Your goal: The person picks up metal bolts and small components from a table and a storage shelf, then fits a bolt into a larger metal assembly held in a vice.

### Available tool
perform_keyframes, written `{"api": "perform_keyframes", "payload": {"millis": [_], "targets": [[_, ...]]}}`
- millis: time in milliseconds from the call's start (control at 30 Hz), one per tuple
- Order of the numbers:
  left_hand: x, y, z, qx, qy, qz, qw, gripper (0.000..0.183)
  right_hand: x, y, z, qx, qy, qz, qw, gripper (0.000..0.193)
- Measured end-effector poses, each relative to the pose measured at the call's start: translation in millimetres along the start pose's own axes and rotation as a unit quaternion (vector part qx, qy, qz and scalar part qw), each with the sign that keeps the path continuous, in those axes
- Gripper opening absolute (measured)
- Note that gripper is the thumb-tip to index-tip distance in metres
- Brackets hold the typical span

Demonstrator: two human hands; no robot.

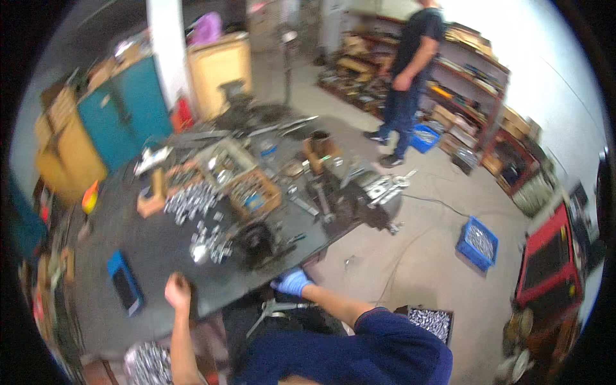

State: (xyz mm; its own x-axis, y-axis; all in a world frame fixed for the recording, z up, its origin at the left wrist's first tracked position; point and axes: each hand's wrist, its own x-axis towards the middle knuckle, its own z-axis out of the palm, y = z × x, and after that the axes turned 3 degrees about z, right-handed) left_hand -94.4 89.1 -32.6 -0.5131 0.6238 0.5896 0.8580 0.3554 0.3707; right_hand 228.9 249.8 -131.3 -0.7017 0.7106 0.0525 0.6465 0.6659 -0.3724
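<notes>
My left hand point(178, 290), bare, is over the dark workbench point(160, 250) near its front edge. Its fingers are curled closed, and whatever they may hold is hidden. A blue phone-like device point(125, 282) lies to its left. My right hand point(292, 282), in a blue glove, is at the bench's front edge; blur hides how its fingers stand. Below it is a metal handle with several arms point(276, 309). Beyond the hands stands a dark round machine part or fixture point(256, 240), beside a pile of small shiny metal parts point(208, 244).
A larger pile of metal parts point(192, 202), a wooden box point(253, 194) and wrenches point(321, 196) cover the far bench. A blue crate point(478, 244) and a tray of metal parts point(430, 322) sit on the floor at right. Another person point(414, 70) stands by the shelves.
</notes>
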Motion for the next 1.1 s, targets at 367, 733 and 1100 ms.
{"api": "perform_keyframes", "payload": {"millis": [367,733,1100], "targets": [[62,8,-18,-0.145,-0.234,-0.101,0.956,0.022,5,14,20,-0.015,0.039,-0.004,0.999,0.053],[100,37,36,0.007,-0.268,0.046,0.962,0.022,20,5,19,-0.092,0.05,-0.047,0.993,0.047],[117,47,40,0.07,-0.331,0.128,0.933,0.021,12,14,26,-0.115,0.055,-0.041,0.991,0.053]]}}
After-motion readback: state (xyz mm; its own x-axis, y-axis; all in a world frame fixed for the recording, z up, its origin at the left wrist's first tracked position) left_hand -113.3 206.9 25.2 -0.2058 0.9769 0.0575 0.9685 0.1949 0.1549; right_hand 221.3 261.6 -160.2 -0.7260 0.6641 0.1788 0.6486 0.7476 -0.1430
